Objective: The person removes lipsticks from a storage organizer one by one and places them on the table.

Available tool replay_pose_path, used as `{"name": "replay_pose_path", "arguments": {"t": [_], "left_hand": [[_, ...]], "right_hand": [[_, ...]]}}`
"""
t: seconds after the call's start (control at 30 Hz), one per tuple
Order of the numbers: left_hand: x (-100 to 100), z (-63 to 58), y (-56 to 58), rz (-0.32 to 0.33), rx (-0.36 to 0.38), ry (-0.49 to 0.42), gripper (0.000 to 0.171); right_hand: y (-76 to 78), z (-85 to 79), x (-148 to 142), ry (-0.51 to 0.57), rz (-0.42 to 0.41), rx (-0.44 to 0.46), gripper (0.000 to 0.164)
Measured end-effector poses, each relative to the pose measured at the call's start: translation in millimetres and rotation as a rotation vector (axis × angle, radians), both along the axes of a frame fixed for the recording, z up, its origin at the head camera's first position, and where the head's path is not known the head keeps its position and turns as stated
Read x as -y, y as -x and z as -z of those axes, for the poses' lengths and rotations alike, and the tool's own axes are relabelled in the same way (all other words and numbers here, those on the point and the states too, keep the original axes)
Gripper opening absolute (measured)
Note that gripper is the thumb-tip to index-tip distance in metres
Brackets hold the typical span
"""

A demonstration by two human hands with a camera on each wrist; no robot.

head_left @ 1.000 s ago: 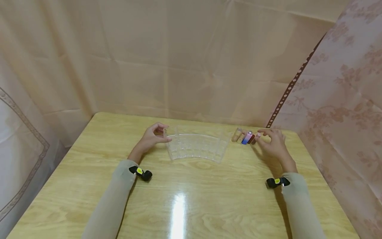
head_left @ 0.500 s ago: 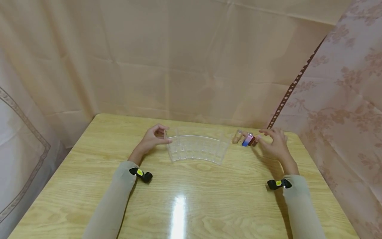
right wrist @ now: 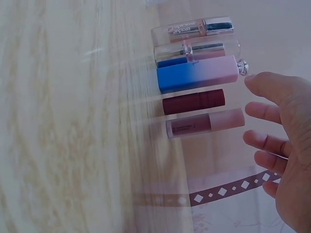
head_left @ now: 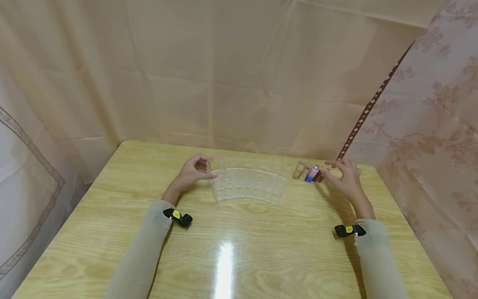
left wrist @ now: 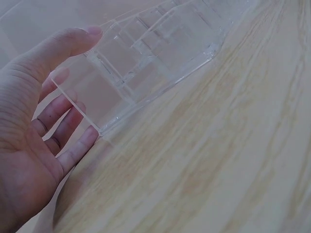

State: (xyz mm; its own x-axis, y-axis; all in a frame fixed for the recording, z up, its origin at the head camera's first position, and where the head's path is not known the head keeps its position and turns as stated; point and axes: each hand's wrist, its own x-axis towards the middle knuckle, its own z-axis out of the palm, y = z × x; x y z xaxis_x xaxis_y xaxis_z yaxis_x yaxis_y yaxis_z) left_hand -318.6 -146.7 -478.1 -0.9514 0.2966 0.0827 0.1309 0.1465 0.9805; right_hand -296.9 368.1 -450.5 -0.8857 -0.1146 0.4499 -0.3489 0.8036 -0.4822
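Note:
A clear acrylic organizer [head_left: 246, 187], curved and divided into compartments, sits on the table in the head view. My left hand [head_left: 194, 170] holds its left end, thumb in front and fingers behind the side wall [left wrist: 92, 97]. To the right, several lipstick and lip gloss tubes stand upright in a row. Among them are a blue-and-pink lipstick [right wrist: 199, 74], a dark red tube [right wrist: 194, 102], a mauve gloss with a pink cap [right wrist: 204, 123] and a clear silver-capped tube [right wrist: 192, 30]. My right hand [head_left: 343, 176] hovers beside the row, fingers loosely bent and apart from the tubes.
The wooden table [head_left: 284, 249] reaches back to a beige curtain [head_left: 239, 83]. A pink floral cloth [head_left: 429, 137] hangs along the right side, and a pale cloth [head_left: 26, 187] along the left. Black wrist cameras [head_left: 179, 217] are strapped over both sleeves.
Both hands keep almost the same places. The whole head view shifts slightly; the organizer and the tubes stay where they were on the table.

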Motion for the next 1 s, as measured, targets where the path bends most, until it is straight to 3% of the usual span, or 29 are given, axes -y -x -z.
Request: {"name": "replay_pose_path", "arguments": {"t": [0.17, 0.37, 0.63, 1.0], "left_hand": [[-0.2, 16.3, 10.3, -0.003, -0.002, 0.004, 0.062], [0.3, 20.6, 9.8, -0.007, -0.020, 0.005, 0.060], [3.4, 15.3, 9.5, 0.014, -0.011, 0.063, 0.061], [20.3, 3.7, 9.6, 0.117, -0.002, 0.182, 0.063]], "right_hand": [[-1.4, -2.3, 0.3, -0.005, 0.007, -0.012, 0.031], [-2.0, -5.0, 2.3, -0.008, 0.004, 0.012, 0.033], [-3.1, -10.9, 4.0, -0.004, 0.023, 0.026, 0.034], [-4.5, -15.3, 3.6, 0.036, -0.003, -0.026, 0.030]]}}
